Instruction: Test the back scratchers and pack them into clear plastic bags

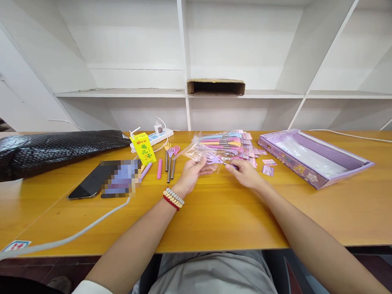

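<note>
Over the middle of the table, my left hand (pixel 194 173) is closed on a clear plastic bag (pixel 196 149). A purple claw-shaped back scratcher head (pixel 212 158) shows at the bag, beside my left fingers. My right hand (pixel 244 172) pinches the scratcher's dark handle, with its fingers curled around the end. Just behind both hands lies a pile of bagged back scratchers (pixel 230 141) in blue, yellow and pink. To the left are loose scratchers (pixel 171 159) with yellow, purple and pink claws, and a pink tube (pixel 159 169). Small printed cards (pixel 268 170) lie right of my right hand.
A purple open box (pixel 314 181) with plastic inside stands at right. Leftward are a yellow drink carton (pixel 144 149), a power strip (pixel 165 136), two phones (pixel 90 183), a white cable (pixel 89 225) and a black wrapped package (pixel 53 151). White shelves (pixel 131 94) rise behind.
</note>
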{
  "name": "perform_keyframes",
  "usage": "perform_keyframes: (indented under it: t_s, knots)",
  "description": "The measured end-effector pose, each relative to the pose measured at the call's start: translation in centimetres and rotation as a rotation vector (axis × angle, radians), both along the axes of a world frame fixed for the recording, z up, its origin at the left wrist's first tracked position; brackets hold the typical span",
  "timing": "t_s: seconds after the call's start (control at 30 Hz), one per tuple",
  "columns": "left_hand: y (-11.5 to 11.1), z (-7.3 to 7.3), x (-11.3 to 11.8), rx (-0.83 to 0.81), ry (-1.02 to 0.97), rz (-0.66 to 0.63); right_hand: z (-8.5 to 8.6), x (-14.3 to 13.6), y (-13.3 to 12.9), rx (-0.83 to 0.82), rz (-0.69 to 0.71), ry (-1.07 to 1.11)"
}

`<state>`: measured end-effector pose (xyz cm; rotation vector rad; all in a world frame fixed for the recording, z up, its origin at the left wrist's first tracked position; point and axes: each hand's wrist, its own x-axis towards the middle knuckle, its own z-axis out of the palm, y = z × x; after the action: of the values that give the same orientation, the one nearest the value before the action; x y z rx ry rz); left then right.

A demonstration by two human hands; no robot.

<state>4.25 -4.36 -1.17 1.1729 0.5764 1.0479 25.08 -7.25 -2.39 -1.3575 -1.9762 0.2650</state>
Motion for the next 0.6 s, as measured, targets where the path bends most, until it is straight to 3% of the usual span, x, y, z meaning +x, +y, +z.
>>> perform_keyframes:
  t_s: [0.3, 0.6]
  knots:
    - [-0.3, -0.8, 0.5, 0.146, 0.239, -0.074, 0.0, -0.8, -0.6, -0.029, -0.006, 0.095]
    - [-0.7, -1.1, 0.9, 0.251, 0.322, -0.158, 0.1, -2.0, -1.1, 0.011, 0.135, 0.060]
